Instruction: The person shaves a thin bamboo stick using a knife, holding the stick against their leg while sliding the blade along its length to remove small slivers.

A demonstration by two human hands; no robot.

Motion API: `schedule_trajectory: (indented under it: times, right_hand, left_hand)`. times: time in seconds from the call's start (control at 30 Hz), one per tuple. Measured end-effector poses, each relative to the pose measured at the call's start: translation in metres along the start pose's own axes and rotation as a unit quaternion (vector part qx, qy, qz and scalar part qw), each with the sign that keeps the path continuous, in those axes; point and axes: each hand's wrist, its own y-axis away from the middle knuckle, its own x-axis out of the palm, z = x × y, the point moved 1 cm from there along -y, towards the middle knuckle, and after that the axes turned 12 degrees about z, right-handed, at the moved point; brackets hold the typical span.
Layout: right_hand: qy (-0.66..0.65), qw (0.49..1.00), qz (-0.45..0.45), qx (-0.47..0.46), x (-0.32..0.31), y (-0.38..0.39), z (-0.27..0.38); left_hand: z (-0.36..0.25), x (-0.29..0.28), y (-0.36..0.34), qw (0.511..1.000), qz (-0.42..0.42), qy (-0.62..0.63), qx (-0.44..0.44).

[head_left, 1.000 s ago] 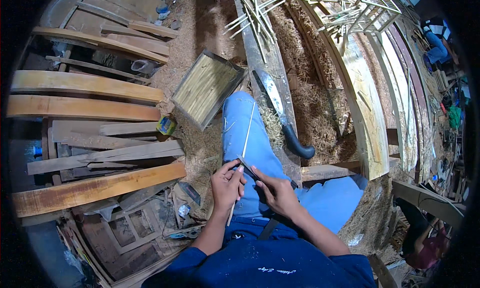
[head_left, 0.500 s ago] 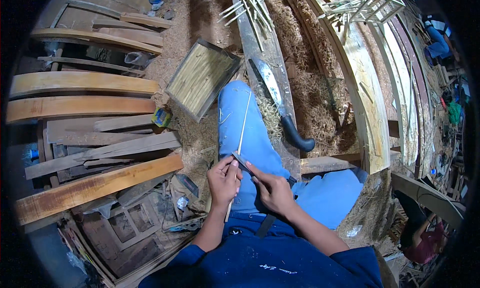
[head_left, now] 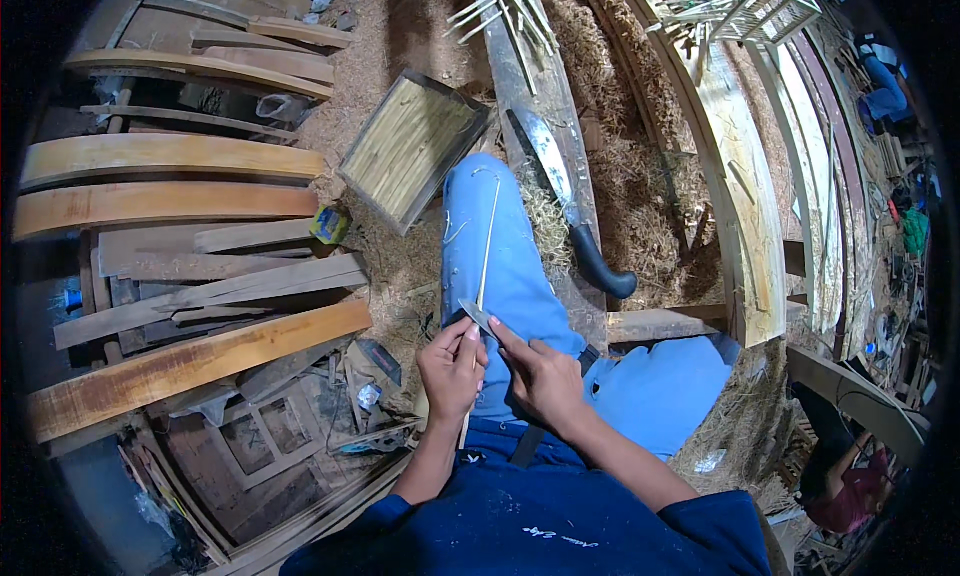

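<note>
At the far left, orange-brown planks (head_left: pixel 180 214) lie roughly parallel, their inner ends toward the shavings-strewn floor, with a small yellow packet (head_left: pixel 329 225) near those ends. Next comes a dark-rimmed rectangular tray (head_left: pixel 445 86) with pale strips filling its bottom, set at a slant just beside the knee. The left hand (head_left: pixel 450 371) is closed, pinching a thin pale stick (head_left: pixel 488 248) between thumb and fingers; the stick lies lengthwise over the blue-trousered thigh (head_left: pixel 515 266), its upper part projecting toward the knee and its lower end emerging beside the wrist. A small knife (head_left: pixel 474 314) crosses the stick just above the left fingers. Its handle is hidden within the closed right hand (head_left: pixel 550 381), whose index finger extends along the blade. Beyond the thigh, a large black-handled knife (head_left: pixel 565 191) rests on a worn board (head_left: pixel 555 76), below loose pale sticks (head_left: pixel 515 31). To the right runs a long light plank (head_left: pixel 745 216); at the far right edge, a person in maroon (head_left: pixel 850 491) is partly visible.
</note>
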Motion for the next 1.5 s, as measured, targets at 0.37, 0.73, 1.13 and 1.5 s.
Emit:
schedule_trajectory:
  times: [0.37, 0.73, 1.13, 1.5]
  right_hand:
    - [-0.016, 0.995, -0.094, -0.025, 0.003, -0.018, -0.012]
    - [-0.083, 0.994, -0.057, -0.041, -0.012, -0.022, -0.008]
    - [0.008, 0.998, -0.046, -0.045, 0.002, -0.023, -0.016]
    - [0.025, 0.995, -0.09, -0.037, 0.003, -0.031, -0.017]
  left_hand:
    - [0.001, -0.002, 0.034, 0.999, 0.026, 0.002, -0.03]
    - [-0.023, 0.011, -0.039, 0.997, 0.043, -0.057, -0.024]
    - [-0.02, -0.009, -0.016, 0.996, 0.072, -0.029, -0.044]
    - [-0.013, -0.039, 0.061, 0.995, 0.059, -0.018, -0.076]
